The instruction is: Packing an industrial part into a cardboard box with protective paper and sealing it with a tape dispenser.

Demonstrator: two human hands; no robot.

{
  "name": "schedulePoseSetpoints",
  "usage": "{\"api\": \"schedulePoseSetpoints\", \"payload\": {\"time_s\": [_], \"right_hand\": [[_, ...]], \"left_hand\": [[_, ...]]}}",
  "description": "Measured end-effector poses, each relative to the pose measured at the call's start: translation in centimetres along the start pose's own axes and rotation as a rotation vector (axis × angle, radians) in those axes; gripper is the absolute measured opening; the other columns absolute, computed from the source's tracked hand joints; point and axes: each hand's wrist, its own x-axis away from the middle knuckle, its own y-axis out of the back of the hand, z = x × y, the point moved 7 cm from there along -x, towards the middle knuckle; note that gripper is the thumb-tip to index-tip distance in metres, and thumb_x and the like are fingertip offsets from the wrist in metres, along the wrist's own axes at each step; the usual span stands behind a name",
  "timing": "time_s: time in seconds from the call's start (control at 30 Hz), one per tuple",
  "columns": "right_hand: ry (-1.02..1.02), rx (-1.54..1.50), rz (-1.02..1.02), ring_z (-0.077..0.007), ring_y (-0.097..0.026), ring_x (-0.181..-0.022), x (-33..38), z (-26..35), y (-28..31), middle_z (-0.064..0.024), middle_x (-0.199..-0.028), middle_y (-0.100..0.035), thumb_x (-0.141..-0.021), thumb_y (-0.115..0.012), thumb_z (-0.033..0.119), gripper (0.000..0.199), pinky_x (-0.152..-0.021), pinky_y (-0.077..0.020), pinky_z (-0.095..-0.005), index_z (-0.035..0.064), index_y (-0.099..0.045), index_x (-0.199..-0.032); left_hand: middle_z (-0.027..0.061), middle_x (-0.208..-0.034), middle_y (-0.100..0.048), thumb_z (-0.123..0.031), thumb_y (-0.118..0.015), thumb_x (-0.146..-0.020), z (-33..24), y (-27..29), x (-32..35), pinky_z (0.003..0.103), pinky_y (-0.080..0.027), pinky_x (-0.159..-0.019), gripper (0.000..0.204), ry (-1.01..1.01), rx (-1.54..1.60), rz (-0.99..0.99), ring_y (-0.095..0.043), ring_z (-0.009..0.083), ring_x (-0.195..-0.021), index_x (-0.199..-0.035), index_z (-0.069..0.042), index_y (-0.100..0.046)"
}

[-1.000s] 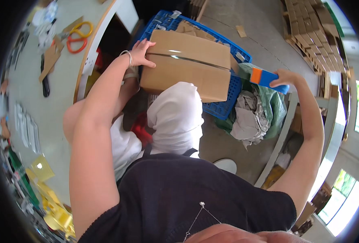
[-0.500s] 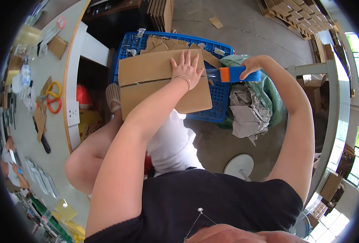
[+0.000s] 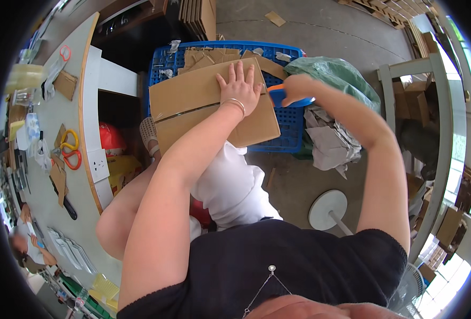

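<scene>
A closed cardboard box (image 3: 187,90) lies tilted on a blue plastic crate (image 3: 291,133), with a seam across its top. My left hand (image 3: 240,93) rests flat on the box, fingers spread. At the box's right edge my right hand (image 3: 299,89) grips a blue and orange tape dispenser (image 3: 295,101). Its orange front touches or nearly touches the box side; the hand is partly blurred. Clear tape shows near that edge. Flattened cardboard pieces (image 3: 214,55) lie in the crate behind the box.
A green plastic sack (image 3: 336,72) and crumpled grey paper (image 3: 331,141) lie to the right. On the left, a worktable (image 3: 89,212) holds scissors (image 3: 71,149) and cardboard scraps. A white round base (image 3: 327,209) stands on the floor. Another person (image 3: 30,239) is at far left.
My right hand has brought the tape dispenser leftward from beyond the box to its right edge. My left hand stays flat on the box. The view has shifted slightly.
</scene>
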Motion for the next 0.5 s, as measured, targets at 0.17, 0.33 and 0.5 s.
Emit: {"api": "schedulePoseSetpoints", "payload": {"time_s": [0.17, 0.33, 0.5], "right_hand": [[-0.353, -0.203, -0.158, -0.0266, -0.065, -0.08, 3.3, 2.7, -5.0, -0.0121, -0.086, -0.067, -0.07, -0.064, 0.05, 0.047, -0.065, -0.0508, -0.0389, 0.0059, -0.069, -0.085], [-0.585, -0.619, -0.436, -0.029, -0.064, -0.079, 13.7, 5.7, -12.3, -0.0162, -0.08, -0.065, -0.071, -0.063, 0.052, 0.052, -0.068, -0.0492, -0.038, 0.0022, -0.066, -0.086], [-0.796, -0.984, -0.716, -0.0292, -0.064, -0.072, 27.2, 6.7, -25.4, -0.017, -0.076, -0.065, -0.07, -0.068, 0.046, 0.049, -0.067, -0.0488, -0.0362, 0.0002, -0.064, -0.087]], "left_hand": [[0.0115, -0.149, -0.016, -0.043, -0.024, -0.094, 0.0, -0.1, -0.3, 0.06, -0.013, -0.105, 0.055, 0.004, 0.008, 0.035, -0.014, 0.0304, -0.137, -0.143, -0.018, -0.02], [0.0034, -0.149, -0.017, -0.043, -0.026, -0.093, 3.0, -0.1, 1.4, 0.052, -0.015, -0.107, 0.054, -0.155, 0.049, 0.072, -0.016, 0.0238, -0.137, -0.142, -0.022, -0.022], [0.0073, -0.145, -0.025, -0.056, -0.027, -0.089, 15.0, 2.5, 7.3, 0.056, -0.021, -0.103, 0.062, 0.29, 0.0, 0.052, -0.023, 0.027, -0.133, -0.14, -0.022, -0.025]]}}
